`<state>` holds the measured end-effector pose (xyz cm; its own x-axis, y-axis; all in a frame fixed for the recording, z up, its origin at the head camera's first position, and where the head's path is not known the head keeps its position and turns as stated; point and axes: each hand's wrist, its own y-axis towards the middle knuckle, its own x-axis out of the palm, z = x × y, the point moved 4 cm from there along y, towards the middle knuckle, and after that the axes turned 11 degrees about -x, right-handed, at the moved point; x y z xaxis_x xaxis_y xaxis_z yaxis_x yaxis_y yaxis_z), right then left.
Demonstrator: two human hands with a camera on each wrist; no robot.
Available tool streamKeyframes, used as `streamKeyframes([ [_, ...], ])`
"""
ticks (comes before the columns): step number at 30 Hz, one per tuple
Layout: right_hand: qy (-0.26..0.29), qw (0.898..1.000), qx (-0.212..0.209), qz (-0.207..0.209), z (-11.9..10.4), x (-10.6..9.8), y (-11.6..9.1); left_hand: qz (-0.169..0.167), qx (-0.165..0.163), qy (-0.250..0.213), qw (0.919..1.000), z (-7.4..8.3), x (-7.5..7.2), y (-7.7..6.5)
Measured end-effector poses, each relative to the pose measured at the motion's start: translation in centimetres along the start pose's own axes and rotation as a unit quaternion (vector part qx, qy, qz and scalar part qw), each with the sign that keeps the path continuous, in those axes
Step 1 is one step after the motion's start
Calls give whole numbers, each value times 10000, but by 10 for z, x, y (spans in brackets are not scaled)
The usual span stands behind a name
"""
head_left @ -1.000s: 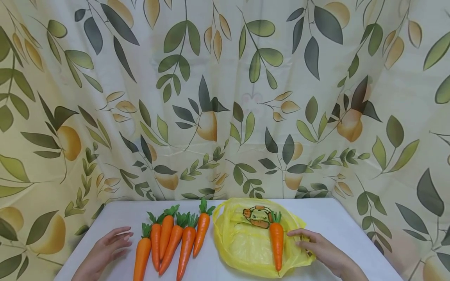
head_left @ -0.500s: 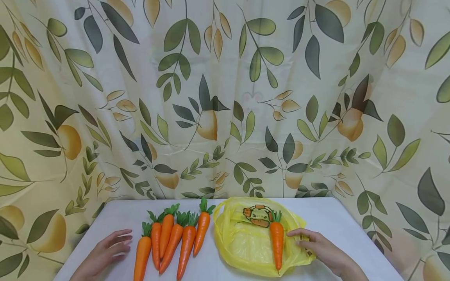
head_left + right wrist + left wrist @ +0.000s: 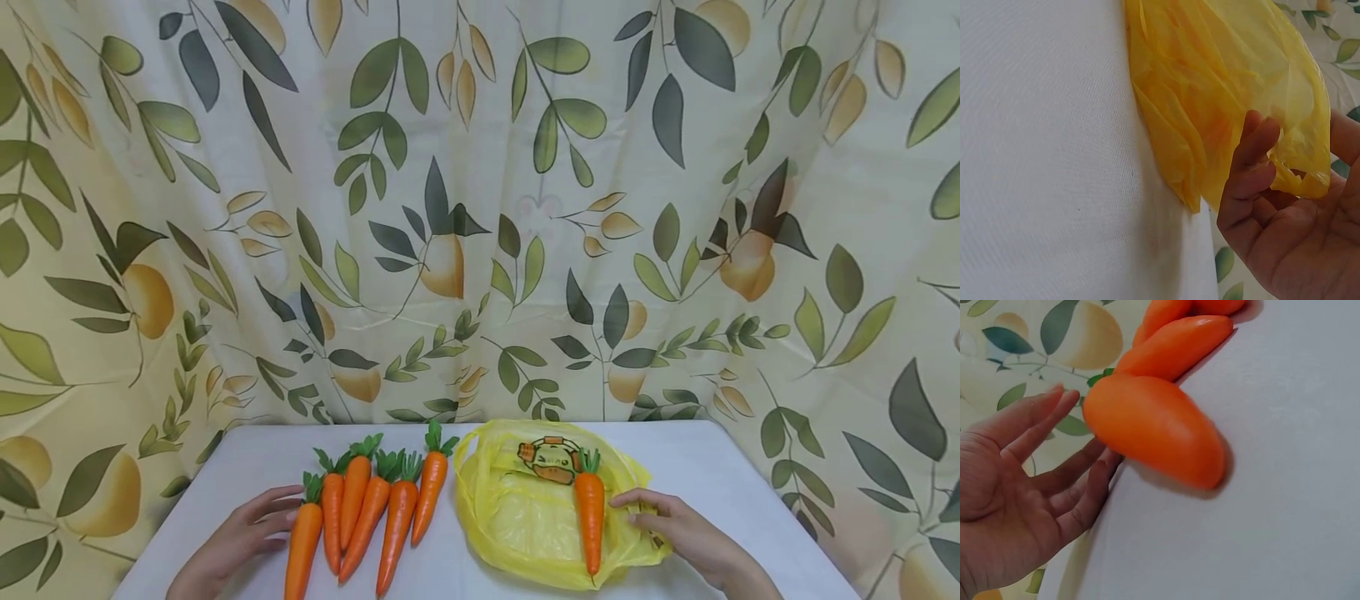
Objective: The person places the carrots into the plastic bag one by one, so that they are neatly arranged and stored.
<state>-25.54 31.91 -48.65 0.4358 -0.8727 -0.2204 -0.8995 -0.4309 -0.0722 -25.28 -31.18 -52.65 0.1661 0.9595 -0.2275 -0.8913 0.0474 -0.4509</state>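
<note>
"Behind the white tabletop [image 3: 731, 487], what closes off the room?"

"A pale curtain [image 3: 517, 350], printed with green and grey leaves and orange-yellow fruit. It hangs in soft folds across the back and comes forward along both sides; a faint pinkish heart [image 3: 538, 207] shows near its middle."

"And the surface itself?"

"White and matt, with a fabric-like texture in the right wrist view. Its far edge runs straight, close to the curtain."

"Where do the carrots lie?"

"Six carrots [image 3: 355, 504] stand grouped on the left half, lying side by side with their leafy tops toward the curtain. A seventh carrot [image 3: 591, 525] is at the right part of the yellow bag [image 3: 525, 537], its leaves beside a duck-like print [image 3: 551, 461]. I cannot tell whether it is inside the bag's mouth or on top."

"The left hand [image 3: 240, 533]?"

"Just beside the leftmost carrot [image 3: 303, 546], fingers spread and slightly bent. Whether a fingertip touches it, I cannot tell."

"And the right hand [image 3: 693, 533]?"

"At the bag's right edge, fingers curled with the thin plastic between them, holding it; how firmly, I cannot say."
</note>
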Motion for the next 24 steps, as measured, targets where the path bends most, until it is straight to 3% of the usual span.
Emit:
streamKeyframes([
  [10, -103, 9999, 47, 48, -1, -2, -1, 47, -93, 175, 9998, 7, 9, 0],
  [17, -75, 10000, -6, -27, 0, 0, 0, 376, -158, 600, 9974, 10, 16, -3],
  [24, -106, 9999, -64, -6, -1, -1, 0, 339, 68, 731, 9967, 10, 17, -2],
])
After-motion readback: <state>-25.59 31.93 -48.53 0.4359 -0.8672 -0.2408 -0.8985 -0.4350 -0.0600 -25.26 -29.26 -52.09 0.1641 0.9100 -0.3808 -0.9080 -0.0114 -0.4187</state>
